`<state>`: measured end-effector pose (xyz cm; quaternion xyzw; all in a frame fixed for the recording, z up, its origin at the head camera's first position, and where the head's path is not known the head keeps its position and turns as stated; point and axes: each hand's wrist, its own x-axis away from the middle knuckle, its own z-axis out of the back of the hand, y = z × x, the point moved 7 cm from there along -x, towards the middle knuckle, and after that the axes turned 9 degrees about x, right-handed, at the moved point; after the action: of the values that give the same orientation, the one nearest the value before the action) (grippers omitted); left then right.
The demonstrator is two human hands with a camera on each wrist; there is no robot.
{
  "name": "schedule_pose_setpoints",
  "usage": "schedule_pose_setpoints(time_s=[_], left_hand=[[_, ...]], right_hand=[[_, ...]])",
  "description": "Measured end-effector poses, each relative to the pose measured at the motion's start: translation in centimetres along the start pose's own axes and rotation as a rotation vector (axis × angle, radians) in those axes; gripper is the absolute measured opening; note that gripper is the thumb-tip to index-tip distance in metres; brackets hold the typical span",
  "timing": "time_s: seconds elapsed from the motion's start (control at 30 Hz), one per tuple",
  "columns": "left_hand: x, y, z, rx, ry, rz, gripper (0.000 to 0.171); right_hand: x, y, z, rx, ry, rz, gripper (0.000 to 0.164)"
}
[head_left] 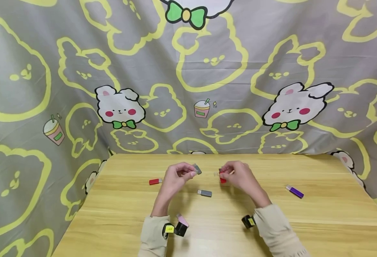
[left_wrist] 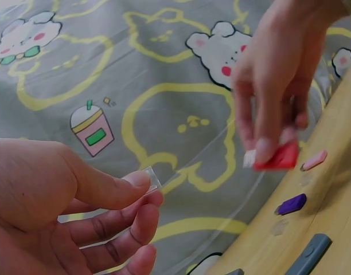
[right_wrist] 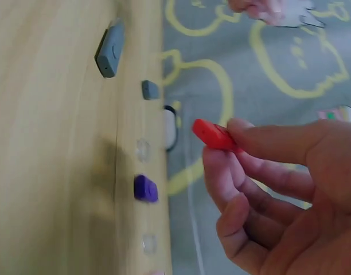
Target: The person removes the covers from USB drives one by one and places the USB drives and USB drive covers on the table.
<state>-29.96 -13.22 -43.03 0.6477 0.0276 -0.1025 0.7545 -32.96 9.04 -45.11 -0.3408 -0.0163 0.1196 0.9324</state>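
My left hand (head_left: pixel 177 175) pinches a small clear cap (left_wrist: pixel 154 181) between thumb and forefinger, above the table. To its right, my right hand (head_left: pixel 240 175) holds a red USB stick (right_wrist: pixel 213 135) between thumb and fingertips. The red stick's bare metal plug (left_wrist: pixel 249 158) points toward my left hand in the left wrist view. One grey USB stick (head_left: pixel 205 193) lies on the table between the hands, closer to me. Just beyond the left fingertips shows a second grey stick (head_left: pixel 197 169). A purple stick (right_wrist: pixel 145 189) stands out in the right wrist view.
Another red USB stick (head_left: pixel 155 181) lies at the left, and a purple one (head_left: pixel 294 191) at the right. Near the left wrist camera a pink stick (head_left: pixel 182 218) is partly covered. Clear caps (right_wrist: pixel 143 150) lie along the table's back. A patterned curtain (head_left: pixel 188 89) hangs behind.
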Motion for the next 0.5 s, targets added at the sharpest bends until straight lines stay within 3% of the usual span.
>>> schedule_pose_setpoints(time_s=[0.27, 0.5], left_hand=[[-0.1, 0.2, 0.3, -0.023, -0.014, -0.008, 0.007], [0.0, 0.0, 0.6, -0.033, -0.013, -0.014, 0.006]], right_hand=[[-5.5, -0.9, -3.1, 0.127, -0.034, -0.048, 0.014], [-7.8, -1.9, -4.6, 0.243, -0.044, -0.026, 0.016]])
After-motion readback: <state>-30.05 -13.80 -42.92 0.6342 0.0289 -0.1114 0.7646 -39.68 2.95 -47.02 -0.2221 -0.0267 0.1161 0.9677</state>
